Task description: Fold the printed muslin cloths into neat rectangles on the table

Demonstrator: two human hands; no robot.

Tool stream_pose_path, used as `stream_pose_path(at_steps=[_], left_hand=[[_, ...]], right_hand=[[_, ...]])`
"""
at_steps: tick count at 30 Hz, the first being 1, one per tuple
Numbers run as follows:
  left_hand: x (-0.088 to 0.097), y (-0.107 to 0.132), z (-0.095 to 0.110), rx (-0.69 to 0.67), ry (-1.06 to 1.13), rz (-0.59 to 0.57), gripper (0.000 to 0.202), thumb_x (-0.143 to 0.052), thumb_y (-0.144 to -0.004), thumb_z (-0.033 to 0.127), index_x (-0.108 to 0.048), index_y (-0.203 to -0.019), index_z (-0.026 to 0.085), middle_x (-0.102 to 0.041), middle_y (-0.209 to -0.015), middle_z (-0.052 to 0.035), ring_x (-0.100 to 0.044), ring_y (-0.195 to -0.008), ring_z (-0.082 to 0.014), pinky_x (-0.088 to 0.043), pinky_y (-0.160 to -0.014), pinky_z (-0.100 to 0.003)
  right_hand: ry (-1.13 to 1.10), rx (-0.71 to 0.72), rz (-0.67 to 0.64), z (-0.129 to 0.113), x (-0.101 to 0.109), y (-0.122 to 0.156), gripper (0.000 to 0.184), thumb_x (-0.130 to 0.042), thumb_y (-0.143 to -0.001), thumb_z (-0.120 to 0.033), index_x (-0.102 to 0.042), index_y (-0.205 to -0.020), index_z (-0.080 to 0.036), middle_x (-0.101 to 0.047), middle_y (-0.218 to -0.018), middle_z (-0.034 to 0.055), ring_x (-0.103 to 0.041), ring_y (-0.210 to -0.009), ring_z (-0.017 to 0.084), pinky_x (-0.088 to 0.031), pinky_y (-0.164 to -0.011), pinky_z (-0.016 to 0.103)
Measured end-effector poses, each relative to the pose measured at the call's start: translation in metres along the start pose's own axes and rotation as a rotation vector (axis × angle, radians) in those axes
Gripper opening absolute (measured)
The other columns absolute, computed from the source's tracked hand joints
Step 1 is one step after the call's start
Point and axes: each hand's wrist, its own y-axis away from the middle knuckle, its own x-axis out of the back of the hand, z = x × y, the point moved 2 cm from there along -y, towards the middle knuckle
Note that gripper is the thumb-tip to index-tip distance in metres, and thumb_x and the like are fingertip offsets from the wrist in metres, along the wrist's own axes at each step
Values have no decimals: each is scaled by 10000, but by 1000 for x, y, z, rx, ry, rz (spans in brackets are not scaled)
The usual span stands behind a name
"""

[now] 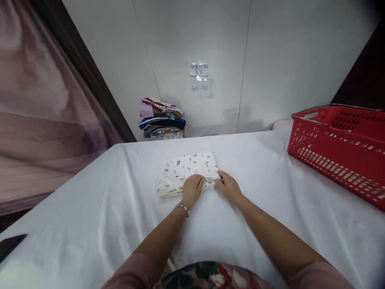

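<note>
A white cloth [188, 168] with small dark printed figures lies folded in several layers on the white-covered table [144, 237]. At its near edge, my left hand [192, 188] is closed with the fingertips on the upper layers, a bracelet on its wrist. My right hand [229, 186] pinches the near right corner of the same cloth between thumb and fingers. The layered edge shows between the two hands. Parts of the near fold are hidden behind my left hand.
A red plastic basket [339, 148] with metal handles stands at the right. Folded clothes [162, 118] are stacked beyond the far edge, by a wall with paper notes [200, 82]. A pinkish curtain [51, 100] hangs left; a dark flat object [12, 245] lies at the left edge.
</note>
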Motion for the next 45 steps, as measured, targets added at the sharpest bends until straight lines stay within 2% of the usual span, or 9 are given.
stream_pose_path(at_steps=[13, 17, 22, 26, 30, 33, 36, 40, 45], left_hand=[[1, 4, 1, -27, 21, -15, 236, -406, -919, 293, -630, -926, 217, -639, -977, -35, -543, -933, -185, -408, -818, -331], [2, 5, 0, -34, 30, -26, 219, -442, -905, 306, -635, -960, 220, -643, -1003, -39, -547, -963, -188, -408, -840, -342], [2, 2, 1, -56, 41, -19, 268, -543, -849, 312, -581, -1098, 222, -611, -1116, -57, -540, -1035, -204, -412, -889, -367], [4, -3, 7, -70, 107, 21, 199, -527, -834, 192, -580, -1025, 204, -600, -1095, -55, -545, -1022, -190, -434, -884, -346], [6, -4, 11, -69, 166, 64, 177, -442, -827, 96, -583, -862, 197, -570, -1100, -56, -535, -1021, -173, -450, -867, -327], [3, -3, 13, -111, 116, 45, 207, -444, -800, 62, -600, -812, 198, -557, -1131, -57, -506, -1058, -189, -437, -884, -353], [1, -2, 15, -156, 16, -8, 199, -496, -804, 99, -632, -882, 221, -545, -1177, -58, -483, -1085, -217, -413, -900, -392], [3, -3, 20, -157, -93, -42, 145, -544, -827, 195, -643, -926, 234, -539, -1206, -66, -475, -1094, -248, -403, -877, -415], [1, -6, 25, -137, -133, -79, 122, -552, -836, 214, -653, -905, 216, -580, -1163, -67, -491, -1073, -253, -398, -857, -418]], right_hand=[[195, 26, -40, 0, -1, 4, 381, -398, -849, -206, -470, -1222, -234, -579, -1145, 52, -545, -954, 192, -395, -797, 297], [227, 38, -31, -1, 0, 5, 332, -394, -857, -201, -484, -1175, -234, -587, -1108, 44, -542, -938, 182, -388, -768, 281], [294, 52, -2, -2, 1, 3, 292, -439, -855, -255, -499, -1141, -251, -551, -1078, 48, -540, -870, 172, -384, -670, 254], [291, 111, 33, -5, 1, 1, 287, -471, -819, -213, -535, -1097, -245, -491, -1165, 57, -529, -927, 178, -404, -655, 251], [217, 168, 63, -4, 0, 0, 279, -442, -818, -167, -565, -1056, -245, -503, -1154, 36, -540, -906, 159, -434, -689, 253], [171, 172, 74, -1, -1, -1, 269, -431, -833, -184, -566, -1059, -240, -515, -1139, 33, -550, -877, 153, -448, -701, 259], [142, 176, 71, 0, 0, -1, 258, -429, -841, -196, -563, -1056, -243, -519, -1135, 31, -557, -857, 149, -451, -715, 261], [132, 177, 62, 0, 0, -1, 244, -422, -848, -200, -559, -1046, -245, -525, -1122, 29, -560, -845, 145, -447, -711, 258], [130, 183, 63, 0, -1, -1, 235, -422, -849, -197, -549, -1042, -234, -517, -1130, 33, -558, -854, 145, -444, -710, 259]])
